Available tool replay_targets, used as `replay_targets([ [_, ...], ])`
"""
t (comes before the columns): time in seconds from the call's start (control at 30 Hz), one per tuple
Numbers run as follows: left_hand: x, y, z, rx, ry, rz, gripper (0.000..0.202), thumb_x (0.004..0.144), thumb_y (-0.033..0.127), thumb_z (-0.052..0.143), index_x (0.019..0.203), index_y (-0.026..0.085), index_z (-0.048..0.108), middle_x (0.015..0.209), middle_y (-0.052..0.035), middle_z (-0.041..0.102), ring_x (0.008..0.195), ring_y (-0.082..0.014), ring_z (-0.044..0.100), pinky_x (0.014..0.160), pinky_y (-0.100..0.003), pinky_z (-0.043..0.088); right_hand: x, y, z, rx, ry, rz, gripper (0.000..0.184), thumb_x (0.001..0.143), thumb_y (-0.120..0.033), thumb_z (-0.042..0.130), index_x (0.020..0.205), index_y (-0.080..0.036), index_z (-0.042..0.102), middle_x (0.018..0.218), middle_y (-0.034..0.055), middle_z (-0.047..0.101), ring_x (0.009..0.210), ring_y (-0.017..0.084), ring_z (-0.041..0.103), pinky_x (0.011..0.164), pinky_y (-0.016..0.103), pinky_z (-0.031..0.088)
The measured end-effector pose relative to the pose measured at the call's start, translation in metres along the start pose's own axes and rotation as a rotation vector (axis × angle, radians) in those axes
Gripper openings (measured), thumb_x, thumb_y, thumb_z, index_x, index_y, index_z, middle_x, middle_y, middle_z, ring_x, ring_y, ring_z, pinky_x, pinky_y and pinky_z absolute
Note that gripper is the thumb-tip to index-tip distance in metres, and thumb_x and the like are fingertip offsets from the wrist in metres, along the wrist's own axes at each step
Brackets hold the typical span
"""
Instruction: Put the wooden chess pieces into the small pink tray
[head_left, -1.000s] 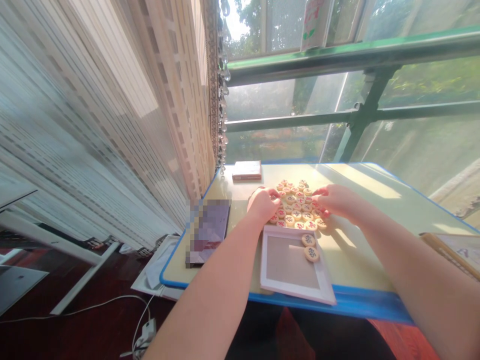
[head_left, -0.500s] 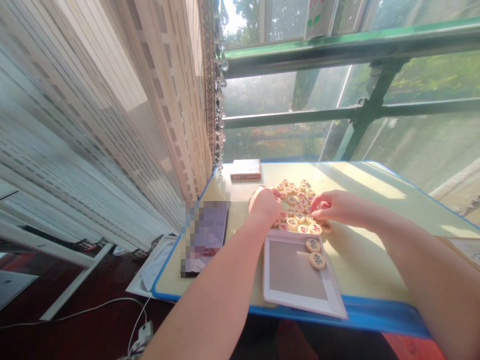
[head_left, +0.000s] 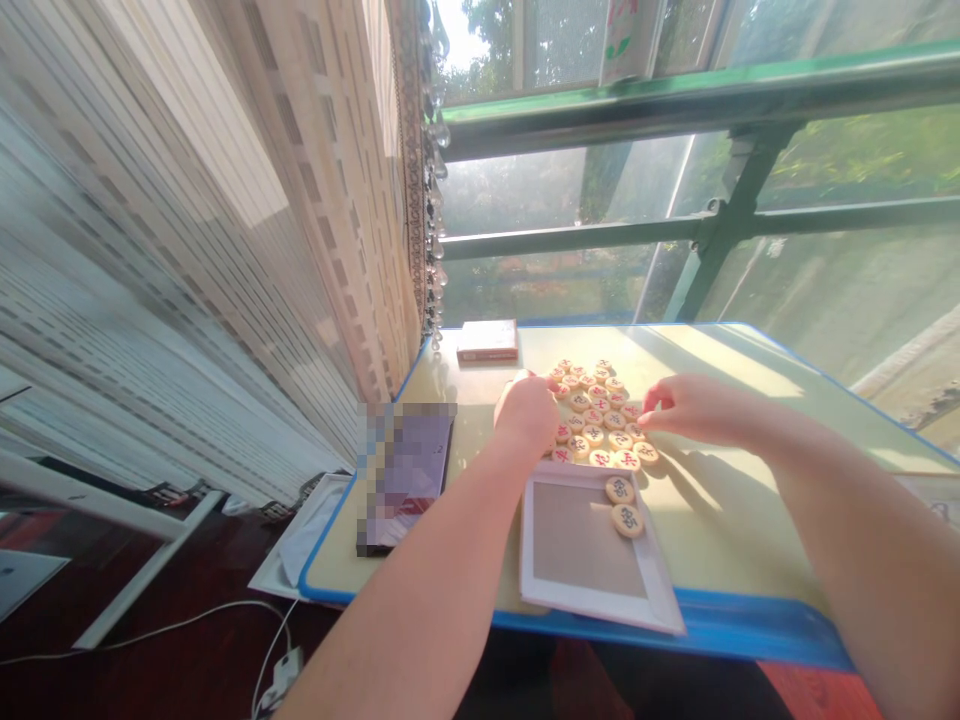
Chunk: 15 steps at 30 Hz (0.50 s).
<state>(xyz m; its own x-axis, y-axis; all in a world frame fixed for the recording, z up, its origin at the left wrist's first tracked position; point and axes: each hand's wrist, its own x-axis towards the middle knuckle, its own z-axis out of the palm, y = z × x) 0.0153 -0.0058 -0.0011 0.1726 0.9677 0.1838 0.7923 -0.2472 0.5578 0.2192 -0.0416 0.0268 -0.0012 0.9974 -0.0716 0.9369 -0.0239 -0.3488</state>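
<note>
Round Chinese chess pieces [head_left: 598,404] with red and dark characters lie flat in a loose cluster on the pale table. My left hand [head_left: 527,412] rests at the cluster's left side, its back toward me; one fingertip shows beside the pieces and the other fingers are hidden. On the right, my right hand [head_left: 679,408] hovers with thumb and fingers curved and a gap between them. Its thumb tip is close to a piece at the right edge; whether they touch I cannot tell. Two dark-marked pieces [head_left: 627,520] lie at the right side of a shallow white box tray [head_left: 529,540].
A small box [head_left: 487,341] sits at the far left of the table [head_left: 735,500]. A tablet-like device [head_left: 420,480], partly pixelated, lies along the left edge. Beaded curtains [head_left: 330,200] hang at left, and a window with a green railing [head_left: 585,125] stands behind.
My right hand has drawn back slightly to the right, uncovering pieces at the cluster's right edge. A few pieces there have shifted. My left hand stays by the cluster's left side.
</note>
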Motion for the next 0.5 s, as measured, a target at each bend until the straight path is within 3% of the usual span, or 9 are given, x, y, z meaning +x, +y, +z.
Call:
replay_targets([
  [0.13, -0.001, 0.003, -0.001, 0.099, -0.016, 0.027, 0.032, 0.077, 0.01, 0.048, 0.097, 0.019, 0.071, 0.102, -0.0097, 0.064, 0.088, -0.0193, 0.06, 0.079, -0.026, 0.046, 0.0, 0.006, -0.001, -0.061, -0.092, 0.043, 0.014, 0.064, -0.035, 0.061, 0.062, -0.023, 0.068, 0.062, 0.0019, 0.065, 0.06, 0.018, 0.059, 0.049, 0.027, 0.036],
  [0.23, 0.0, 0.003, -0.002, 0.122, 0.003, 0.035, 0.028, 0.078, 0.012, 0.048, 0.093, 0.019, 0.071, 0.097, -0.0096, 0.065, 0.083, -0.019, 0.061, 0.078, -0.027, 0.046, -0.001, 0.002, -0.001, -0.054, -0.106, 0.039, 0.013, 0.065, -0.034, 0.062, 0.066, -0.024, 0.069, 0.065, 0.0017, 0.066, 0.062, 0.019, 0.06, 0.05, 0.027, 0.037],
  [0.4, -0.001, 0.003, -0.002, 0.153, 0.06, 0.008, 0.026, 0.08, 0.018, 0.046, 0.09, 0.018, 0.07, 0.094, -0.0119, 0.064, 0.086, -0.0229, 0.06, 0.077, -0.031, 0.046, -0.004, -0.004, -0.005, -0.004, -0.067, 0.003, 0.019, 0.064, -0.024, 0.059, 0.078, -0.026, 0.073, 0.068, 0.0, 0.065, 0.059, 0.015, 0.058, 0.051, 0.026, 0.039],
  [0.5, -0.001, 0.003, -0.004, 0.189, 0.073, -0.007, 0.026, 0.082, 0.024, 0.046, 0.088, 0.018, 0.071, 0.089, -0.0125, 0.064, 0.089, -0.0251, 0.06, 0.079, -0.033, 0.046, 0.001, -0.004, -0.001, 0.03, 0.03, -0.007, 0.022, 0.068, -0.025, 0.055, 0.082, -0.026, 0.072, 0.067, -0.0004, 0.064, 0.058, 0.015, 0.057, 0.052, 0.026, 0.039],
])
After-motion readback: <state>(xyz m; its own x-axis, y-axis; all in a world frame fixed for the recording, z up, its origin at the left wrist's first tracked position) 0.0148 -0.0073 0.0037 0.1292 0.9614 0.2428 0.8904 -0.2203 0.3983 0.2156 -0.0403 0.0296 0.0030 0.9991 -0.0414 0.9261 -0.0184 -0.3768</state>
